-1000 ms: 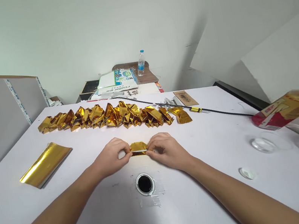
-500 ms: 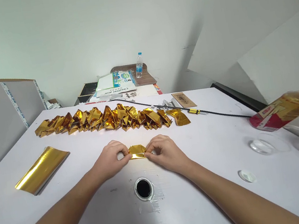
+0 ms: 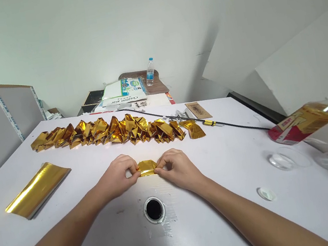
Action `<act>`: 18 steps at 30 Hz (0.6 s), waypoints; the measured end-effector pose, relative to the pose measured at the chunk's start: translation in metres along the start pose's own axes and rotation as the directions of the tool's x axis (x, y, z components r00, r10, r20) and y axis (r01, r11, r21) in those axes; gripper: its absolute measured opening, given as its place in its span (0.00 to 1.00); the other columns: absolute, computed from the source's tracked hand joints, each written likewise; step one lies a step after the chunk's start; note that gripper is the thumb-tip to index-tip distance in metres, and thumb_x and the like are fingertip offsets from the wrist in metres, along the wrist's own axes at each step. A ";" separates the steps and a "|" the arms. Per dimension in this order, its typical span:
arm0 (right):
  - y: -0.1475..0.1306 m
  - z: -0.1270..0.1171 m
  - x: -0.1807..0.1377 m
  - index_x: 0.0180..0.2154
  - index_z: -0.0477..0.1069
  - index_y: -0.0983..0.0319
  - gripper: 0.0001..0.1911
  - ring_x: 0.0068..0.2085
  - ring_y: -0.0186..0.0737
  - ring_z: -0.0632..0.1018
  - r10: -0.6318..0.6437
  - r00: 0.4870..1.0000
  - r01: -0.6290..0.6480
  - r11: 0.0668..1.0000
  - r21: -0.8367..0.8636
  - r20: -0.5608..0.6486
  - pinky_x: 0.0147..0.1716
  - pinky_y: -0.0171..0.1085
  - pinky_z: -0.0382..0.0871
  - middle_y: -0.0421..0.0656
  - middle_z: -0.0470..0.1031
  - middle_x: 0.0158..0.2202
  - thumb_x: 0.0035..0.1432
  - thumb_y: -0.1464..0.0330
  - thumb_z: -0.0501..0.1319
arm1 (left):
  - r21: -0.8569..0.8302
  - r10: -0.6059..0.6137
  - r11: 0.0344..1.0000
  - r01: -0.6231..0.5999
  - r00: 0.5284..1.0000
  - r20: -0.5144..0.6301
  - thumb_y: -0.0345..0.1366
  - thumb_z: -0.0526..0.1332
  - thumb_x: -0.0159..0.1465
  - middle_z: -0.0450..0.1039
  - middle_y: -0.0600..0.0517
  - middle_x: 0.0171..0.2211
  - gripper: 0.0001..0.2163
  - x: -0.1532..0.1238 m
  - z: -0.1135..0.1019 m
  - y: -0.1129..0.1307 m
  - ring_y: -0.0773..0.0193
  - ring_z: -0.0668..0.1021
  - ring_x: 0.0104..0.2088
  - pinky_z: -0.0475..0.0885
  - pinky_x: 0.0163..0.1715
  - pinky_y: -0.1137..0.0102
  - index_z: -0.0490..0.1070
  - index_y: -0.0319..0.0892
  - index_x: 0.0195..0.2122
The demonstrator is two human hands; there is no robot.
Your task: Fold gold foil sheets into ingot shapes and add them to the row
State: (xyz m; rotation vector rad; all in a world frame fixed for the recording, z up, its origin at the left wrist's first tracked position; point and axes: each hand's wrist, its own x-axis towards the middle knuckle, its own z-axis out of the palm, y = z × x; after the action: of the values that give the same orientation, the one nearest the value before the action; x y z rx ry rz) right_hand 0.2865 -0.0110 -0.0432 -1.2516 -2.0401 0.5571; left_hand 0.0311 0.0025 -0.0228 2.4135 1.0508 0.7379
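Between my two hands is a small piece of gold foil paper [image 3: 147, 167] with folded-in upper corners and a bright strip along its near edge. My left hand [image 3: 119, 176] pinches its left end between thumb and fingers. At the right end, my right hand [image 3: 176, 168] pinches it the same way. A stack of gold foil sheets [image 3: 38, 190] lies curved on the table to the left. Beyond my hands stretches a long row of folded gold paper pieces [image 3: 102, 131], with one gold piece [image 3: 196, 130] apart at its right end.
In the white table [image 3: 108, 241] is a round black-centred hole [image 3: 154, 210] near me. A black cable [image 3: 233, 125] crosses the back right. A large bottle [image 3: 304, 119], a roll of clear tape [image 3: 281, 161] and a white cap [image 3: 266, 194] are at right. Behind stands a water bottle [image 3: 149, 73].
The whole view has shifted slightly, so things appear a little further left. Both hands still pinch the gold foil paper, which looks almost the same.
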 end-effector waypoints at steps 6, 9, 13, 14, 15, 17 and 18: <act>0.003 -0.001 0.001 0.30 0.76 0.57 0.07 0.39 0.45 0.79 -0.033 0.999 0.035 0.996 -0.077 0.030 0.46 0.46 0.69 0.40 0.82 0.32 0.60 0.69 0.71 | 0.059 0.003 0.998 -0.004 1.000 0.016 0.31 0.64 0.66 0.79 0.52 0.38 0.04 0.000 -0.002 0.001 0.59 0.78 0.41 0.73 0.45 0.64 0.72 0.44 0.33; 0.004 -0.001 -0.002 0.42 0.78 0.57 0.04 0.43 0.46 0.78 -0.137 0.988 0.145 0.982 -0.124 0.071 0.48 0.47 0.68 0.43 0.82 0.38 0.65 0.71 0.66 | 0.160 0.055 0.985 -0.068 0.995 0.081 0.32 0.61 0.70 0.79 0.50 0.40 0.04 -0.002 -0.004 0.004 0.57 0.78 0.44 0.72 0.46 0.63 0.75 0.45 0.43; 0.001 -0.004 -0.009 0.54 0.79 0.51 0.19 0.47 0.47 0.76 -0.330 0.923 0.375 0.887 -0.269 0.197 0.52 0.50 0.66 0.46 0.79 0.43 0.71 0.76 0.59 | 0.342 0.149 0.915 -0.214 0.967 0.205 0.26 0.56 0.72 0.78 0.48 0.41 0.14 -0.009 -0.005 0.009 0.56 0.77 0.44 0.73 0.44 0.63 0.78 0.47 0.50; 0.000 -0.005 -0.010 0.55 0.79 0.49 0.20 0.47 0.47 0.75 -0.353 0.911 0.406 0.861 -0.308 0.214 0.53 0.51 0.66 0.46 0.79 0.43 0.71 0.76 0.59 | 0.364 0.166 0.901 -0.237 0.963 0.214 0.25 0.56 0.71 0.77 0.48 0.41 0.16 -0.011 -0.006 0.010 0.56 0.77 0.44 0.73 0.43 0.63 0.78 0.48 0.51; -0.001 -0.005 -0.012 0.55 0.80 0.48 0.20 0.47 0.48 0.75 -0.368 0.903 0.425 0.840 -0.337 0.221 0.54 0.52 0.65 0.46 0.79 0.44 0.71 0.76 0.60 | 0.373 0.182 0.892 -0.254 0.959 0.216 0.24 0.56 0.70 0.77 0.48 0.42 0.17 -0.014 -0.006 0.011 0.56 0.77 0.44 0.74 0.43 0.63 0.78 0.49 0.51; -0.002 -0.006 -0.014 0.56 0.80 0.47 0.20 0.47 0.48 0.75 -0.382 0.897 0.440 0.821 -0.363 0.222 0.55 0.53 0.65 0.47 0.78 0.45 0.71 0.75 0.61 | 0.371 0.208 0.888 -0.274 0.956 0.208 0.24 0.56 0.70 0.77 0.47 0.44 0.17 -0.017 -0.006 0.011 0.56 0.77 0.44 0.75 0.44 0.62 0.79 0.49 0.51; -0.003 -0.006 -0.015 0.56 0.80 0.47 0.20 0.47 0.48 0.75 -0.385 0.895 0.443 0.819 -0.364 0.224 0.55 0.53 0.65 0.46 0.78 0.45 0.71 0.74 0.61 | 0.367 0.213 0.888 -0.276 0.956 0.203 0.24 0.56 0.70 0.77 0.47 0.44 0.17 -0.019 -0.006 0.011 0.55 0.77 0.45 0.75 0.45 0.61 0.79 0.48 0.51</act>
State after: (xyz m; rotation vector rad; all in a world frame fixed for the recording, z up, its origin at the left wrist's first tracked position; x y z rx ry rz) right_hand 0.2938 -0.0257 -0.0422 -0.9473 -2.5462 0.0041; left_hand 0.0226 -0.0175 -0.0183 2.9356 0.9070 0.4288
